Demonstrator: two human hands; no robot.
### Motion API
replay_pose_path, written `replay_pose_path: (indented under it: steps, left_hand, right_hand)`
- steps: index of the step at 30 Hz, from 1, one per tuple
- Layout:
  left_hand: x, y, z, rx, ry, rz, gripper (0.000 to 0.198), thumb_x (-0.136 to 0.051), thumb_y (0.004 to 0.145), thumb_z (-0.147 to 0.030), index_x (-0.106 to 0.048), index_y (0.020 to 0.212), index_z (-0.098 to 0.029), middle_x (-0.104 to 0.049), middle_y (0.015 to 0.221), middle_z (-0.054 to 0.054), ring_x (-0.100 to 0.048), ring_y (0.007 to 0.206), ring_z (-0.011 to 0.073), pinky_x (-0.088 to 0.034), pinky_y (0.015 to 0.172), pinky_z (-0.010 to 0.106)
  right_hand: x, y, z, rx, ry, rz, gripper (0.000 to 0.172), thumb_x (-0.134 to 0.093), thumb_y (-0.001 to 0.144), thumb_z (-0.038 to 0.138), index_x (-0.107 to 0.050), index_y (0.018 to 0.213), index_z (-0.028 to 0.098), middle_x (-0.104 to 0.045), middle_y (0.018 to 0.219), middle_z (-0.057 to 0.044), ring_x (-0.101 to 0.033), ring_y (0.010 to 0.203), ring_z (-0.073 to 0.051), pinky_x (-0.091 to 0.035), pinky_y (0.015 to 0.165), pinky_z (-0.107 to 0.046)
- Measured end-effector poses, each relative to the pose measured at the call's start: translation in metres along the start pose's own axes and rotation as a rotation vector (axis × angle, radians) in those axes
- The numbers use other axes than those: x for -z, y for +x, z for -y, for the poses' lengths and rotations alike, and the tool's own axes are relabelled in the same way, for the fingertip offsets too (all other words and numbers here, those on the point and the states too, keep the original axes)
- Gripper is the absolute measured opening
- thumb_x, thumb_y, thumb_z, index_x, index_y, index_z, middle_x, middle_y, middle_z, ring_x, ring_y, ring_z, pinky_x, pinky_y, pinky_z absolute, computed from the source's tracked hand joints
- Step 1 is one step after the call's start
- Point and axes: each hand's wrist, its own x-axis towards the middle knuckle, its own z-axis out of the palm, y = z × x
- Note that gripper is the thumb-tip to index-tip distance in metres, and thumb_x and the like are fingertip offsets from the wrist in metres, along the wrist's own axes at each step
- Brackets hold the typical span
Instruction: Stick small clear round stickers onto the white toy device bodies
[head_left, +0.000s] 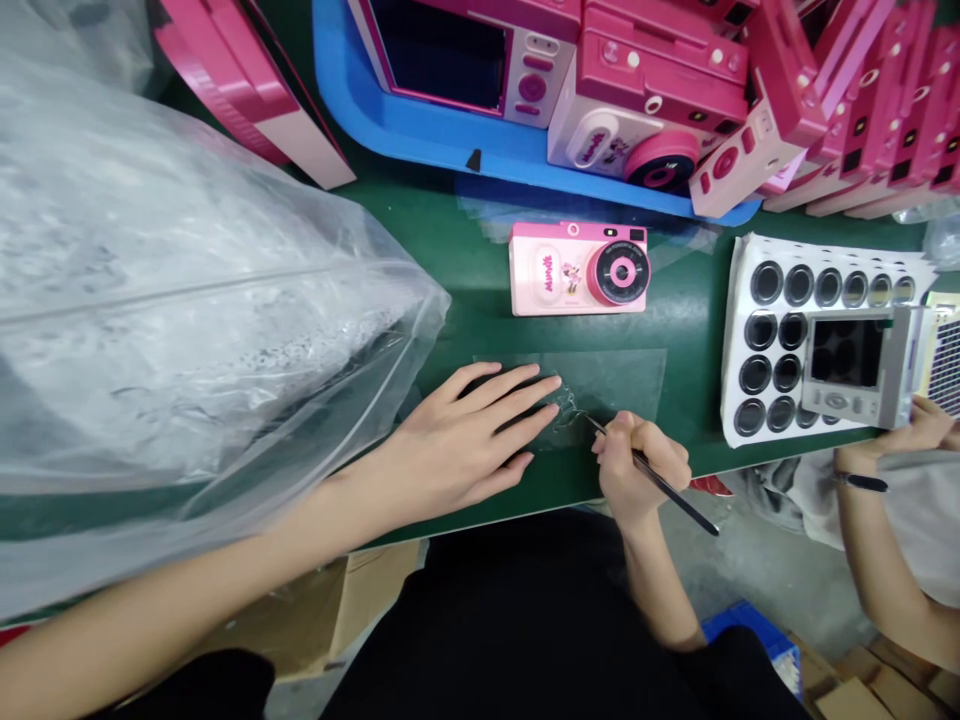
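My left hand (480, 430) lies flat with its fingers spread, on a clear plastic sheet (634, 385) on the green table. In my right hand (641, 460) is a pair of thin black tweezers (686, 508), slanting down to the left. Their tip touches the sheet near a small crinkled clear patch (566, 408), just beyond my left fingertips. Beyond the sheet lies a pink toy-like camera (555, 270), its round lens facing up. Neither hand touches the camera.
A blue tray (420, 140) full of pink cameras spans the back. A large clear plastic bag (225, 300) covers the left side. At right, sheets of black round stickers (757, 375) lie under a grey camera (855, 365), which a co-worker's hand (919, 430) touches.
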Motion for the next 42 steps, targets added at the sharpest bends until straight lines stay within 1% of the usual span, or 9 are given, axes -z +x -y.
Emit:
replay_pose_path:
  steps: [6,11,18,24,32,37,42]
  left_hand:
    - [0.0007,0.0004,-0.0007,0.012,0.029,0.034,0.035,-0.047,0.098,-0.030,-0.061,0.128,-0.018,-0.055,0.146,0.006,-0.051,0.134,0.0254,-0.037,0.111,0.043]
    - [0.0009,0.0006,-0.0016,0.019,0.050,0.038,0.035,-0.045,0.099,-0.032,-0.060,0.128,-0.019,-0.054,0.147,0.004,-0.049,0.135,0.0239,-0.036,0.111,0.042]
    - [0.0010,0.0004,-0.0011,0.010,0.047,0.034,0.035,-0.047,0.098,-0.031,-0.060,0.128,-0.018,-0.054,0.147,0.005,-0.049,0.135,0.0245,-0.036,0.111,0.042]
    - [-0.0008,0.0003,-0.0007,0.012,0.029,0.013,0.035,-0.046,0.098,-0.030,-0.061,0.128,-0.018,-0.056,0.145,0.005,-0.050,0.134,0.0244,-0.036,0.110,0.042]
    - [0.0003,0.0007,-0.0008,0.014,0.032,0.018,0.035,-0.046,0.098,-0.030,-0.061,0.127,-0.019,-0.056,0.145,0.004,-0.050,0.134,0.0240,-0.037,0.109,0.042]
    - [0.0006,0.0007,-0.0004,0.007,0.037,0.022,0.035,-0.047,0.098,-0.030,-0.062,0.127,-0.018,-0.056,0.145,0.005,-0.051,0.133,0.0244,-0.038,0.109,0.042]
    - [0.0004,0.0004,-0.0001,0.007,0.035,0.019,0.035,-0.047,0.098,-0.030,-0.062,0.127,-0.018,-0.056,0.145,0.005,-0.051,0.133,0.0244,-0.037,0.110,0.041]
  right_hand:
    - [0.0026,0.0028,0.0037,0.024,-0.081,0.041,0.043,-0.057,0.085,0.002,-0.039,0.050,0.019,-0.049,0.043,0.008,-0.051,0.037,-0.006,-0.042,0.042,-0.019]
    - [0.0037,0.0024,0.0030,0.027,-0.094,0.032,0.042,-0.057,0.085,0.003,-0.042,0.051,0.020,-0.049,0.043,0.008,-0.051,0.038,-0.006,-0.043,0.042,-0.019]
    - [0.0031,0.0010,0.0016,0.006,-0.127,0.021,0.043,-0.056,0.088,0.011,-0.039,0.050,0.021,-0.045,0.041,0.008,-0.046,0.036,-0.007,-0.042,0.040,-0.021]
    - [0.0030,0.0013,0.0024,-0.018,-0.143,0.013,0.043,-0.056,0.088,0.014,-0.037,0.050,0.021,-0.042,0.041,0.007,-0.047,0.037,-0.007,-0.042,0.041,-0.020]
    - [0.0027,0.0002,0.0002,-0.002,-0.092,0.007,0.045,-0.056,0.087,0.010,-0.034,0.050,0.021,-0.044,0.041,0.008,-0.048,0.036,-0.007,-0.042,0.040,-0.019]
    - [0.0026,0.0016,0.0012,0.014,-0.062,0.024,0.043,-0.056,0.086,0.005,-0.036,0.051,0.020,-0.048,0.043,0.008,-0.049,0.037,-0.006,-0.042,0.041,-0.019]
    - [0.0019,0.0016,0.0018,0.017,-0.067,0.020,0.044,-0.056,0.086,0.004,-0.035,0.051,0.020,-0.046,0.042,0.008,-0.049,0.036,-0.006,-0.041,0.040,-0.019]
